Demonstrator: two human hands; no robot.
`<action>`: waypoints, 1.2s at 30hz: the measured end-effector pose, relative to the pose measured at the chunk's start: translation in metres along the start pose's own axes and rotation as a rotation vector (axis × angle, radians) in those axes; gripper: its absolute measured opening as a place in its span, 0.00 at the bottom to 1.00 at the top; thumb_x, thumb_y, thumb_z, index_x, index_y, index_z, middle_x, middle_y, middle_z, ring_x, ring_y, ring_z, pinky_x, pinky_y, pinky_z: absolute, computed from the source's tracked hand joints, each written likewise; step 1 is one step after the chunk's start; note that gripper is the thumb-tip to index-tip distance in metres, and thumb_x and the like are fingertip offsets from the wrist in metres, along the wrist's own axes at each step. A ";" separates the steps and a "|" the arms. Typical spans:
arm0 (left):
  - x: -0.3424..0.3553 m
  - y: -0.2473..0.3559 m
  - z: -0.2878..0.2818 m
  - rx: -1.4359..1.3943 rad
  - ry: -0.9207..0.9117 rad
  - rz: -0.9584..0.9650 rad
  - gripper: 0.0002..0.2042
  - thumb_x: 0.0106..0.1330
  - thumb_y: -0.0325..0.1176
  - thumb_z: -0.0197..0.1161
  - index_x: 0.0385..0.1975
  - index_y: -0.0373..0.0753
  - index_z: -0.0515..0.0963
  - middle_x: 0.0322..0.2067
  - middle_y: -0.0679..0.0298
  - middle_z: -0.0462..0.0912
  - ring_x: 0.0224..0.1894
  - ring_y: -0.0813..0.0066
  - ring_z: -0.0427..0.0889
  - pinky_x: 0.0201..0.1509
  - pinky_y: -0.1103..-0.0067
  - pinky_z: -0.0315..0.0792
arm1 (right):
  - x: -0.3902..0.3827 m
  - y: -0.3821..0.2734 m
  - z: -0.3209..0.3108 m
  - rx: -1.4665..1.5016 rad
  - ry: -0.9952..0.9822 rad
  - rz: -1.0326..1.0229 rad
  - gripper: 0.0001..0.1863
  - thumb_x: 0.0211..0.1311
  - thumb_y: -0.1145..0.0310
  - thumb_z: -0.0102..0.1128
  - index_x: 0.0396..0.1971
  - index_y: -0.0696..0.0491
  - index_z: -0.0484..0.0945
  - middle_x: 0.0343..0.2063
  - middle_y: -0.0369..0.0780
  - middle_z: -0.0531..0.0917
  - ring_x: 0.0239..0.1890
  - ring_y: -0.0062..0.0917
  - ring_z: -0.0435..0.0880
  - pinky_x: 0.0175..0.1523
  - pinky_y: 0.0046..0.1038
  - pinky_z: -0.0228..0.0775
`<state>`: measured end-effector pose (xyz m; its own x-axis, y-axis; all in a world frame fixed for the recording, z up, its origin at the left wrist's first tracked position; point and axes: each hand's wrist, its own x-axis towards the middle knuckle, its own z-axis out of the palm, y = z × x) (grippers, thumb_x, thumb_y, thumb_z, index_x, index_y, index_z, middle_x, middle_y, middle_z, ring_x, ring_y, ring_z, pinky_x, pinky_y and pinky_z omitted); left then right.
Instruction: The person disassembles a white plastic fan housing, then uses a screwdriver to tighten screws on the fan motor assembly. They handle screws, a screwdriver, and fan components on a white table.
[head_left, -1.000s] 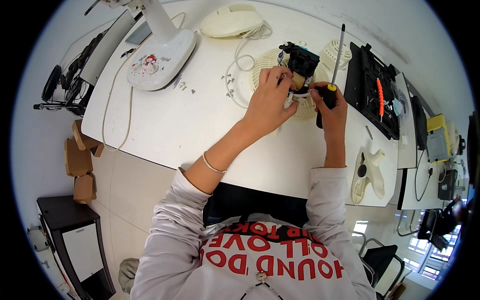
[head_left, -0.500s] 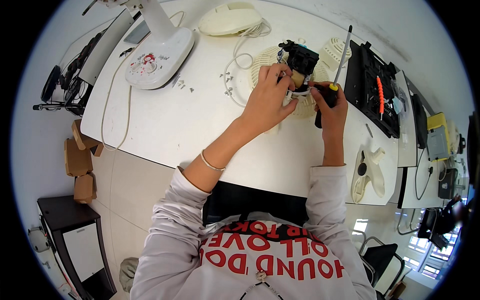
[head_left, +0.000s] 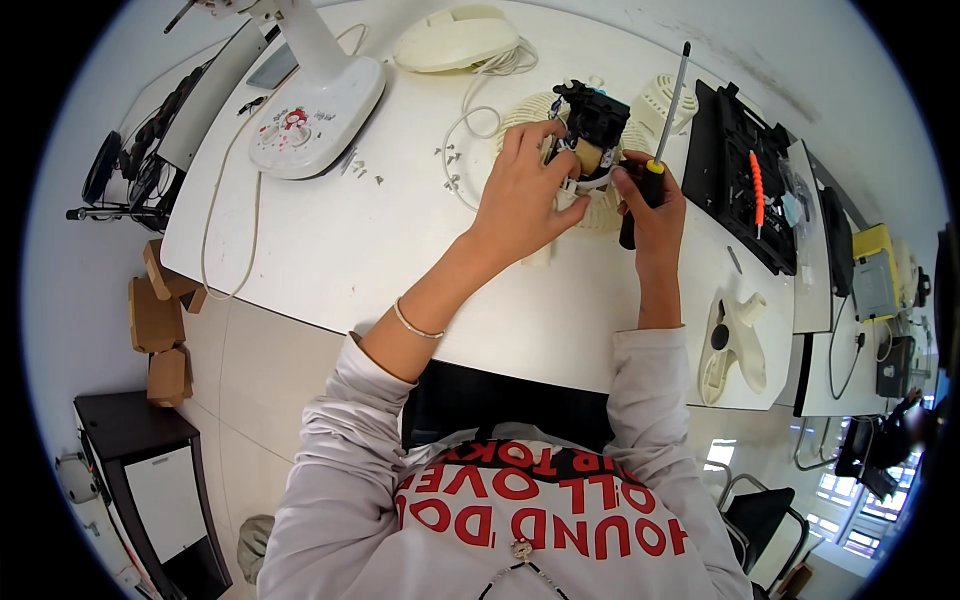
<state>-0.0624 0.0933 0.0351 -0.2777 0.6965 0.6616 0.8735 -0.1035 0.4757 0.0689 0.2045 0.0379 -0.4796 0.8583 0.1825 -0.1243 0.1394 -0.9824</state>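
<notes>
A black fan motor assembly [head_left: 598, 118] with a tan section and wires rests over a round cream grille [head_left: 520, 118]. My left hand [head_left: 522, 192] is closed around its left side, fingers curled among the wires and white parts and thumb pointing right. My right hand [head_left: 660, 215] wraps a screwdriver [head_left: 673, 110] with a black and yellow handle, its shaft pointing up and away from the motor. The right thumb and fingertips also touch the motor's lower right edge. What lies under my left fingers is hidden. A cream stub [head_left: 537, 252] shows below my left hand.
A white fan stand [head_left: 330, 115] stands at the left, with small screws [head_left: 360, 168] beside it. A cream housing [head_left: 455, 40] with a coiled cord lies at the back. At the right are a black tool case [head_left: 745, 175], a vented cover [head_left: 665, 100] and a cream bracket [head_left: 735, 350].
Both hands have shifted slightly left with the motor and screwdriver. My left thumb sits a little farther from the motor, and more of the tan section shows.
</notes>
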 end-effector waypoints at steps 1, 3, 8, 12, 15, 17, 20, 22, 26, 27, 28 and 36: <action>0.000 -0.001 0.001 -0.014 0.006 0.002 0.13 0.47 0.32 0.72 0.30 0.40 0.76 0.52 0.56 0.68 0.55 0.53 0.63 0.55 0.66 0.67 | -0.001 -0.001 0.002 0.039 -0.015 -0.009 0.12 0.56 0.70 0.68 0.40 0.54 0.81 0.27 0.32 0.81 0.24 0.11 0.74 0.26 0.15 0.66; -0.001 -0.001 0.002 -0.037 0.012 -0.001 0.13 0.47 0.32 0.72 0.30 0.40 0.75 0.52 0.56 0.68 0.55 0.53 0.63 0.55 0.66 0.67 | 0.000 -0.001 0.006 0.135 -0.006 -0.007 0.12 0.56 0.69 0.68 0.40 0.55 0.80 0.27 0.33 0.81 0.24 0.12 0.74 0.25 0.15 0.66; -0.002 0.000 0.004 -0.075 0.026 -0.016 0.12 0.47 0.31 0.72 0.30 0.40 0.76 0.51 0.58 0.68 0.55 0.53 0.63 0.55 0.66 0.67 | 0.000 0.002 0.009 0.166 -0.013 0.075 0.12 0.58 0.70 0.67 0.41 0.56 0.79 0.28 0.33 0.81 0.24 0.12 0.73 0.24 0.17 0.66; -0.002 0.001 0.004 -0.006 0.063 0.070 0.13 0.47 0.30 0.71 0.31 0.38 0.76 0.48 0.57 0.69 0.52 0.55 0.67 0.50 0.68 0.70 | 0.000 -0.001 0.013 0.166 -0.026 0.026 0.11 0.59 0.70 0.66 0.41 0.55 0.79 0.30 0.34 0.81 0.26 0.13 0.74 0.24 0.17 0.66; -0.002 -0.001 0.005 -0.003 0.074 0.103 0.12 0.48 0.29 0.71 0.31 0.39 0.77 0.47 0.59 0.70 0.52 0.56 0.67 0.50 0.68 0.70 | -0.001 -0.002 0.013 0.205 -0.041 0.024 0.11 0.60 0.70 0.64 0.42 0.56 0.78 0.31 0.34 0.81 0.27 0.13 0.74 0.24 0.16 0.66; -0.002 0.000 0.006 -0.007 0.092 0.094 0.09 0.49 0.29 0.70 0.30 0.40 0.78 0.47 0.61 0.72 0.53 0.57 0.67 0.51 0.69 0.70 | -0.001 -0.002 0.009 0.221 -0.057 0.028 0.12 0.61 0.70 0.63 0.43 0.56 0.78 0.31 0.35 0.81 0.28 0.13 0.74 0.24 0.16 0.66; -0.002 -0.004 0.008 0.016 0.113 0.116 0.08 0.50 0.28 0.70 0.30 0.40 0.79 0.47 0.61 0.71 0.53 0.57 0.66 0.51 0.69 0.70 | -0.002 -0.002 0.006 0.241 -0.087 0.023 0.11 0.62 0.70 0.62 0.44 0.56 0.78 0.32 0.35 0.81 0.28 0.13 0.74 0.25 0.16 0.66; 0.001 -0.002 0.006 0.025 0.126 0.102 0.07 0.50 0.28 0.70 0.29 0.41 0.80 0.46 0.62 0.72 0.52 0.56 0.66 0.52 0.69 0.69 | -0.002 -0.003 0.005 0.271 -0.108 0.027 0.11 0.63 0.70 0.61 0.43 0.57 0.78 0.32 0.36 0.81 0.28 0.13 0.74 0.25 0.16 0.66; 0.005 0.006 0.002 0.021 0.107 0.066 0.06 0.49 0.28 0.70 0.27 0.42 0.82 0.45 0.62 0.72 0.52 0.56 0.66 0.52 0.70 0.68 | 0.001 0.002 -0.002 0.293 -0.092 0.041 0.10 0.63 0.70 0.61 0.42 0.56 0.79 0.32 0.36 0.82 0.27 0.13 0.74 0.25 0.16 0.66; 0.006 0.006 0.002 0.042 0.108 0.089 0.06 0.49 0.29 0.70 0.26 0.41 0.82 0.45 0.62 0.72 0.52 0.57 0.66 0.52 0.70 0.68 | 0.002 0.003 -0.002 0.295 -0.079 0.045 0.10 0.63 0.70 0.62 0.42 0.56 0.79 0.32 0.36 0.82 0.27 0.13 0.74 0.25 0.16 0.66; 0.008 0.006 0.003 0.064 0.110 0.113 0.05 0.49 0.29 0.70 0.26 0.41 0.82 0.45 0.62 0.72 0.52 0.57 0.67 0.52 0.70 0.68 | 0.002 0.003 -0.002 0.297 -0.065 0.047 0.10 0.62 0.70 0.62 0.42 0.56 0.79 0.32 0.36 0.82 0.26 0.13 0.74 0.25 0.16 0.66; 0.009 0.010 0.013 0.204 0.086 0.112 0.06 0.47 0.31 0.70 0.24 0.41 0.81 0.40 0.63 0.71 0.50 0.64 0.68 0.48 0.71 0.66 | 0.009 -0.011 0.004 -0.067 -0.027 -0.005 0.09 0.59 0.68 0.67 0.37 0.54 0.82 0.25 0.32 0.80 0.24 0.11 0.74 0.24 0.15 0.64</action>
<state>-0.0509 0.1079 0.0383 -0.1998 0.6249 0.7547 0.9610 -0.0254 0.2754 0.0621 0.2085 0.0505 -0.5025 0.8440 0.1876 -0.0684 0.1774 -0.9818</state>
